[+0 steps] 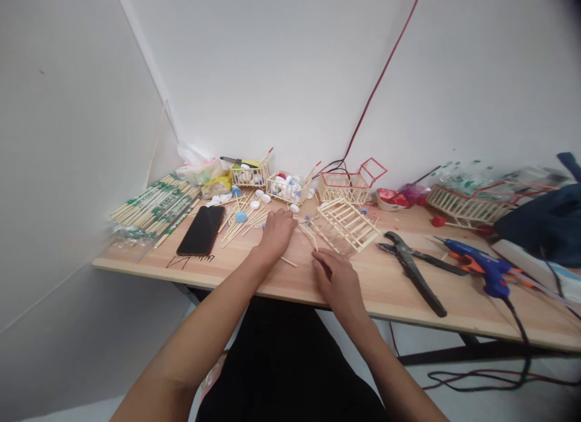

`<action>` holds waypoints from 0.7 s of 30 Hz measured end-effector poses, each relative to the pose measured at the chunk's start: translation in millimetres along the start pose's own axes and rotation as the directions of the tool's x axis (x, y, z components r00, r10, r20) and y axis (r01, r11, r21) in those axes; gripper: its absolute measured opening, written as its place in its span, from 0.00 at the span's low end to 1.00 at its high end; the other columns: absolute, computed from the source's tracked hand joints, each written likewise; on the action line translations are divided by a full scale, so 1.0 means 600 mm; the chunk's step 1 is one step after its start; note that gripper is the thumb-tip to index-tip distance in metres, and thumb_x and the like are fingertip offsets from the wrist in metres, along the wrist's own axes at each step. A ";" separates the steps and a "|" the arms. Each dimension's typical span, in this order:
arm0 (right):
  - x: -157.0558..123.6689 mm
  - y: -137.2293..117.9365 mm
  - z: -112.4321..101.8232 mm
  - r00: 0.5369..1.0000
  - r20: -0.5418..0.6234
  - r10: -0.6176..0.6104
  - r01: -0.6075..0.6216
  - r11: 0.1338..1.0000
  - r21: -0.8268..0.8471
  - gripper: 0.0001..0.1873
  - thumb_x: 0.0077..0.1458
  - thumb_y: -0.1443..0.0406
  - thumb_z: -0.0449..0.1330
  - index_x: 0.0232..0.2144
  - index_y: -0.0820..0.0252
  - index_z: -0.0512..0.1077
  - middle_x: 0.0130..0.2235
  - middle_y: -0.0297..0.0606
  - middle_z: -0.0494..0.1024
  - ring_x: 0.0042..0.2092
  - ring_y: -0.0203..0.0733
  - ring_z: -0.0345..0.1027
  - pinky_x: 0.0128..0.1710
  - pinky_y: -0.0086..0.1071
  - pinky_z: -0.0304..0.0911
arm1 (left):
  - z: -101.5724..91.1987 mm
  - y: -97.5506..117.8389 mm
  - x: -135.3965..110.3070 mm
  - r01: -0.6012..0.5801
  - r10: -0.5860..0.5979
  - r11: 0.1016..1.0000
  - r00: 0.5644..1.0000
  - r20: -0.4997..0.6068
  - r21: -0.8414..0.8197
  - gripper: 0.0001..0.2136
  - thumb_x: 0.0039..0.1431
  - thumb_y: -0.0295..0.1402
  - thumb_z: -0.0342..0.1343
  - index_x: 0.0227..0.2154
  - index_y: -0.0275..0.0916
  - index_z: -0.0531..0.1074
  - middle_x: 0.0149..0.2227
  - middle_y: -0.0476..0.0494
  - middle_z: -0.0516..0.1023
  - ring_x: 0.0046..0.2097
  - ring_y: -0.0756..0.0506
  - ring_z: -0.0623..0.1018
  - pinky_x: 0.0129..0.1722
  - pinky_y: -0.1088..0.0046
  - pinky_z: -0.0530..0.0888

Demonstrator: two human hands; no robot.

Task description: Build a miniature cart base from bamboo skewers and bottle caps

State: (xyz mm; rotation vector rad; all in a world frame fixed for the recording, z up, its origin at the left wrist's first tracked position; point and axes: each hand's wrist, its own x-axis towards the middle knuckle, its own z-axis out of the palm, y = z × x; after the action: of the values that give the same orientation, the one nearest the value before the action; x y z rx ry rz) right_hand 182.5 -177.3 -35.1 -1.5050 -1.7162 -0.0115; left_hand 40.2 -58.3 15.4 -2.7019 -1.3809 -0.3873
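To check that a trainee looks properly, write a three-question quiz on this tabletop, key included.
1. Which tool lies between the right hand and the glue gun?
A) scissors
B) pliers
C) hammer

2. True or false: the slatted stick frame lies to the right of the left hand.

3. Fill in: the glue gun's body is coloured ____.

Key: 1 B; 2 true; 3 blue.

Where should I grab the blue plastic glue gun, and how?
Probably by the stubby blue handle of the blue plastic glue gun, coming with the right hand from the wooden table's near edge: the handle points that way, while the narrow tip points left.
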 end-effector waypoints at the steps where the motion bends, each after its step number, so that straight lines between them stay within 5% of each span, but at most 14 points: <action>1: 0.000 0.000 0.000 1.000 -0.003 0.000 0.000 1.000 0.000 0.13 0.58 0.65 0.53 0.41 0.59 0.75 0.44 0.44 0.78 0.47 0.47 0.69 0.51 0.44 0.62 | 0.000 0.000 0.000 0.002 -0.002 1.000 1.000 0.001 0.001 0.14 0.65 0.30 0.43 0.34 0.36 0.74 0.42 0.38 0.74 0.48 0.40 0.68 0.44 0.63 0.60; 21: 0.002 -0.004 -0.002 1.000 0.007 0.013 -0.013 1.000 -0.008 0.13 0.59 0.64 0.52 0.40 0.61 0.76 0.44 0.45 0.79 0.47 0.48 0.70 0.50 0.44 0.63 | 0.001 0.000 0.000 0.001 -0.001 1.000 1.000 -0.002 -0.006 0.14 0.65 0.30 0.43 0.35 0.36 0.75 0.43 0.37 0.74 0.48 0.39 0.68 0.44 0.62 0.60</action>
State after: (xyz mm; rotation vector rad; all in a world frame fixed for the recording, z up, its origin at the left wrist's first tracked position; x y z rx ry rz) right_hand 181.5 -177.5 -32.6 -1.5231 -1.7139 -0.0065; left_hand 40.3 -57.9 14.6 -2.7053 -1.3828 -0.3946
